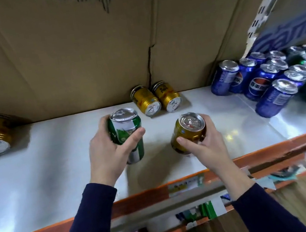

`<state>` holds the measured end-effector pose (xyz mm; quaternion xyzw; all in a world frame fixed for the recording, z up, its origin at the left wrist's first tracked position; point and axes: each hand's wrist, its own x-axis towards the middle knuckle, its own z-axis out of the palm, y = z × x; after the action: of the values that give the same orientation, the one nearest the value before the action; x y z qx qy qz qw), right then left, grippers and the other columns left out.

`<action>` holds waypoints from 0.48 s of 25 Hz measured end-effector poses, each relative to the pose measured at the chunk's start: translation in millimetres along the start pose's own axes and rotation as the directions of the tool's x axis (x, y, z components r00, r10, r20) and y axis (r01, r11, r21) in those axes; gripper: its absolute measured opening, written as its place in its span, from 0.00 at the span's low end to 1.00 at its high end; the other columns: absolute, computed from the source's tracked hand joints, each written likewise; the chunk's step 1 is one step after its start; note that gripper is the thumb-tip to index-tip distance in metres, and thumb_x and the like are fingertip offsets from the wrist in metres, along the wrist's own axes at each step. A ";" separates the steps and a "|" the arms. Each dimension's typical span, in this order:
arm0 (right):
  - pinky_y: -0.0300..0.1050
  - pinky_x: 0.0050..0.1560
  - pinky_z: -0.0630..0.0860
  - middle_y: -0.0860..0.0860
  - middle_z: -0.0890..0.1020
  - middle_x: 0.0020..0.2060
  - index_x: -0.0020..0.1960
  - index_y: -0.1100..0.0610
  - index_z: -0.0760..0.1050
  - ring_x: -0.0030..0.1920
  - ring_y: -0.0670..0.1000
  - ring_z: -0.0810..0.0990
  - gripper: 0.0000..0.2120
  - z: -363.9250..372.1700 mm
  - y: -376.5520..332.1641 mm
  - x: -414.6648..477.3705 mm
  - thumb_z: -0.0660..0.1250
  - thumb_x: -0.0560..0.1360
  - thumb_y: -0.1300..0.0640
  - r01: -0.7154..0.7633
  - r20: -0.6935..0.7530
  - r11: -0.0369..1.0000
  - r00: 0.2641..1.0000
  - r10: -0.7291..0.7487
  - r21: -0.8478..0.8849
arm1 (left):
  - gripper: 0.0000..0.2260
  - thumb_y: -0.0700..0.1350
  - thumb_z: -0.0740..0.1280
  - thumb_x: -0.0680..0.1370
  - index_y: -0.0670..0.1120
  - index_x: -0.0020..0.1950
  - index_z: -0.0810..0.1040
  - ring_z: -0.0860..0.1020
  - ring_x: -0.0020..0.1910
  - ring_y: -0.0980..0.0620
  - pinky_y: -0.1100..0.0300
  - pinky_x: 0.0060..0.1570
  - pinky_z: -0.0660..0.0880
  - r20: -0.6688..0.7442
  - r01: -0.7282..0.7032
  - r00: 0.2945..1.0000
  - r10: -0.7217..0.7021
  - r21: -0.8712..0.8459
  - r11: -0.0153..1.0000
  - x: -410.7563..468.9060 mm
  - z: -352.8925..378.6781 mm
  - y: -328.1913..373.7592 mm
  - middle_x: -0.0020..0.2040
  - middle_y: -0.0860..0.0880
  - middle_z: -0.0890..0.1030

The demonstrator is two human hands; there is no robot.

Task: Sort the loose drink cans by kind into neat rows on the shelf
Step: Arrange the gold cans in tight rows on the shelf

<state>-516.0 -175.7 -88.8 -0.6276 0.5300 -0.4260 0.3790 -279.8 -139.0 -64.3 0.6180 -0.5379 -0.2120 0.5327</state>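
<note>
Gripping a green can [126, 134], the left hand [109, 154] holds it upright above the white shelf [36, 177], lid up. Beside it, the right hand [204, 145] grips a gold can [188, 132], its top tilted toward the camera.

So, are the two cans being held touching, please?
Apart: the head view shows bare shelf between the green can in the left hand and the gold can in the right hand.

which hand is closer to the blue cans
Right. The right hand, gripping a gold can, is left of the blue cans; the left hand, gripping a green can, is farther left.
</note>
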 end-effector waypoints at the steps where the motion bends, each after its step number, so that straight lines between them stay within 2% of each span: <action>1: 0.28 0.47 0.74 0.42 0.79 0.53 0.64 0.51 0.67 0.51 0.35 0.78 0.32 -12.3 3.9 -2.3 0.79 0.66 0.55 -0.005 -0.021 1.000 1.000 0.005 -0.001 | 0.28 0.70 0.69 0.62 0.59 0.56 0.70 0.78 0.47 0.68 0.74 0.39 0.73 0.021 -0.002 1.000 0.002 -0.013 1.000 -2.3 10.7 7.3 0.47 0.65 0.79; 4: 0.24 0.45 0.71 0.37 0.77 0.51 0.62 0.45 0.66 0.50 0.29 0.75 0.31 -61.6 15.2 -13.9 0.78 0.66 0.53 -0.020 -0.067 0.999 0.998 0.018 -0.025 | 0.27 0.70 0.70 0.62 0.61 0.56 0.71 0.79 0.48 0.66 0.70 0.43 0.75 0.073 -0.016 0.997 0.022 -0.079 0.997 -13.6 55.2 33.6 0.48 0.66 0.80; 8: 0.24 0.45 0.71 0.39 0.79 0.50 0.61 0.49 0.69 0.49 0.31 0.77 0.29 -170.5 45.3 -41.9 0.79 0.65 0.52 -0.014 -0.215 0.999 0.976 0.006 -0.038 | 0.26 0.69 0.70 0.63 0.61 0.57 0.72 0.79 0.50 0.65 0.63 0.48 0.77 0.183 -0.064 0.979 0.089 -0.135 0.989 -49.8 152.5 87.6 0.50 0.63 0.81; 9: 0.23 0.44 0.70 0.39 0.79 0.49 0.61 0.49 0.69 0.49 0.31 0.77 0.29 -196.8 54.3 -48.2 0.79 0.65 0.52 -0.016 -0.241 0.999 0.970 0.005 -0.043 | 0.27 0.69 0.70 0.63 0.60 0.57 0.71 0.79 0.50 0.65 0.64 0.48 0.77 0.210 -0.071 0.973 0.099 -0.138 0.988 -59.0 176.4 100.5 0.50 0.63 0.80; 12: 0.26 0.45 0.73 0.36 0.80 0.47 0.61 0.49 0.69 0.50 0.34 0.78 0.30 -266.9 79.2 -66.1 0.79 0.65 0.49 -0.019 -0.265 0.999 0.964 0.008 -0.042 | 0.27 0.70 0.69 0.64 0.58 0.57 0.72 0.78 0.48 0.69 0.74 0.43 0.73 0.247 -0.109 0.958 0.144 -0.150 0.983 -82.6 243.7 132.9 0.48 0.66 0.79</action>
<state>-798.0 -128.8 -77.7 -0.5695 0.5895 -0.4918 0.2938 -569.0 -150.8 -55.7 0.5122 -0.6254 -0.2913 0.5116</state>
